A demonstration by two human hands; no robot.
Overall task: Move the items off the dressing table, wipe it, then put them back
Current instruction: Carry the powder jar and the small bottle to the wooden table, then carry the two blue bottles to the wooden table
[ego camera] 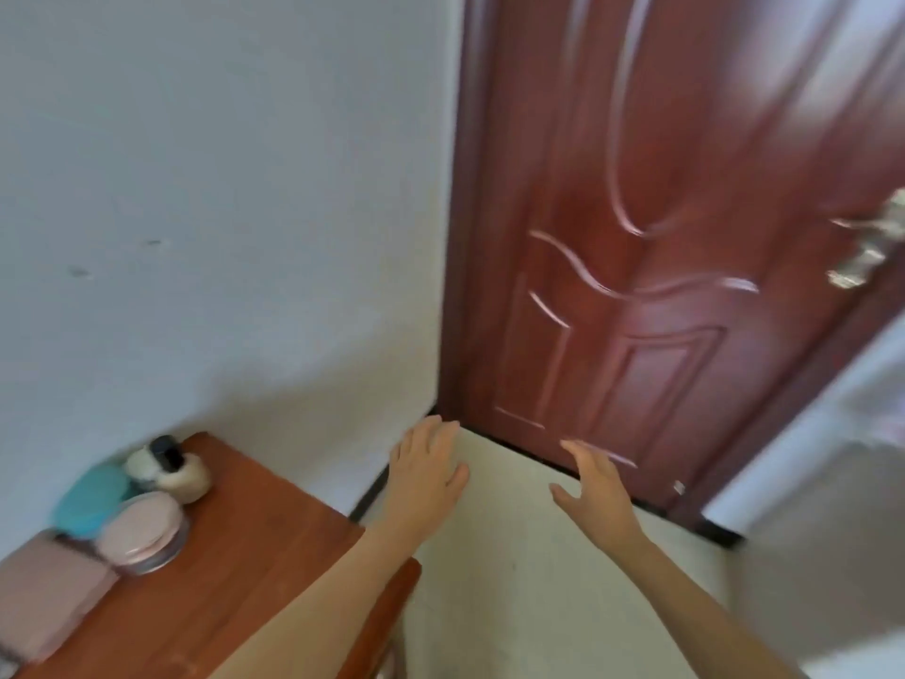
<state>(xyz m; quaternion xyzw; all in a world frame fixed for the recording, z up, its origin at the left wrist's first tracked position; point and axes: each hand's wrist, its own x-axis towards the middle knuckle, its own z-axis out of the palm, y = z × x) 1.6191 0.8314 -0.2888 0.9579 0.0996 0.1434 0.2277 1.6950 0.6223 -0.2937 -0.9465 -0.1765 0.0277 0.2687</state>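
A reddish-brown wooden dressing table (235, 570) fills the near left corner against a pale grey-white wall (220, 213). Grouped at its far left edge are a round turquoise plastic case (90, 499), a round pale pink lidded jar (144, 531), a cream fluffy puff with a black top (174, 470) (too blurred to identify further) and a folded dusty-pink cloth (44, 595) nearest the viewer. Both bare forearms reach forward over the pale floor (514, 556). The left hand (428, 465) and the right hand (595, 492) hover with fingers spread and relaxed, holding nothing. Beyond them stands a glossy dark red panelled door (661, 237) with a silver lever handle (871, 242) at far right.
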